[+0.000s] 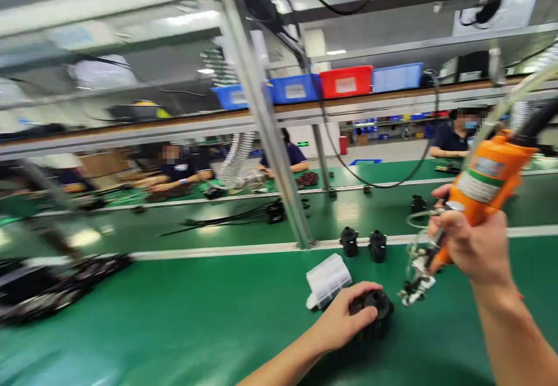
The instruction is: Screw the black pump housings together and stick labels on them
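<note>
My left hand (344, 321) is closed around a round black part (380, 310) on the green bench, its thumb and fingers on the part's top and side. At the right, my right hand (477, 246) is wrapped round an orange power tool (482, 177), which tilts down to the left. Small white and metal pieces (416, 287) show near the tool's tip, just right of the black part; their details are blurred. A white ribbed plastic piece (328, 280) lies behind my left hand.
Two black parts (349, 242) (377, 246) stand by the bench's back edge. A metal post (270, 124) rises behind them. Dark cables (65, 281) lie at the left. Blue bins (294, 89) and a red bin (346, 81) sit on the shelf. Several people work beyond.
</note>
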Demonstrator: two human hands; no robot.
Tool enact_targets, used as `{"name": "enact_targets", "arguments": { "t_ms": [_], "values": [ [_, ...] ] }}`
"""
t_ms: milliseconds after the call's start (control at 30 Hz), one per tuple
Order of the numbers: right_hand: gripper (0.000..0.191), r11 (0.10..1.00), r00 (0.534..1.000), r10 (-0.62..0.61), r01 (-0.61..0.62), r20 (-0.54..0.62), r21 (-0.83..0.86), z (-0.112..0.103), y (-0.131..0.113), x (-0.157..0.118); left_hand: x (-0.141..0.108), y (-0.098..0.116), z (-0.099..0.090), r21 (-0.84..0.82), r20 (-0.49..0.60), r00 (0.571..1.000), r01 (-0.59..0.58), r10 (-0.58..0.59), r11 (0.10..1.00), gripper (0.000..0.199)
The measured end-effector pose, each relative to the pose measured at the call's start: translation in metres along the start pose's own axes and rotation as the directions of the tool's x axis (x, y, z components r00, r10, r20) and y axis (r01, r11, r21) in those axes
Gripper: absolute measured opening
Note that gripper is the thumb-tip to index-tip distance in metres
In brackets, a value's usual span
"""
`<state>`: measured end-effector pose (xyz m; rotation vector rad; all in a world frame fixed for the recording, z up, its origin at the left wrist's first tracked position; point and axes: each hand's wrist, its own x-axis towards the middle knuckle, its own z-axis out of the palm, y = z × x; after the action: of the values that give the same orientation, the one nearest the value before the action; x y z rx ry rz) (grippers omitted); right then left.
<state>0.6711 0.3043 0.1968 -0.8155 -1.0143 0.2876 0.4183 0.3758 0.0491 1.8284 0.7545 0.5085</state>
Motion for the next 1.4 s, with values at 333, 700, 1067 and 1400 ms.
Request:
{"name": "enact_targets", "arguments": {
  "t_ms": [333, 700, 1067, 1400],
  "values": [
    [0.059, 0.991, 0.988, -0.135, 0.135, -0.076, -0.006, 0.009, -0.004, 0.012, 0.06, -0.025, 0.03, -0.167, -0.017, 0.998, -0.056, 0.054, 0.984, 0.059],
    [0.049, 0.991, 0.995, 0.003, -0.017, 0.103, 0.134, 0.023, 0.016, 0.008, 0.059, -0.015, 0.031, -0.21, 0.007, 0.998, -0.064, 0.067, 0.976, 0.049],
    [0.056, 0.989, 0.98, 0.108, -0.123, 0.166, 0.084, 0.033, 0.034, 0.0, 0.058, -0.008, 0.033, -0.23, 0.009, 0.998, -0.064, 0.068, 0.971, 0.05],
    [0.057, 0.99, 0.989, -0.144, 0.144, -0.043, -0.008, 0.005, 0.0, 0.011, 0.041, -0.018, 0.034, -0.061, -0.199, 0.97, -0.155, 0.14, 0.986, 0.039]
  ]
}}
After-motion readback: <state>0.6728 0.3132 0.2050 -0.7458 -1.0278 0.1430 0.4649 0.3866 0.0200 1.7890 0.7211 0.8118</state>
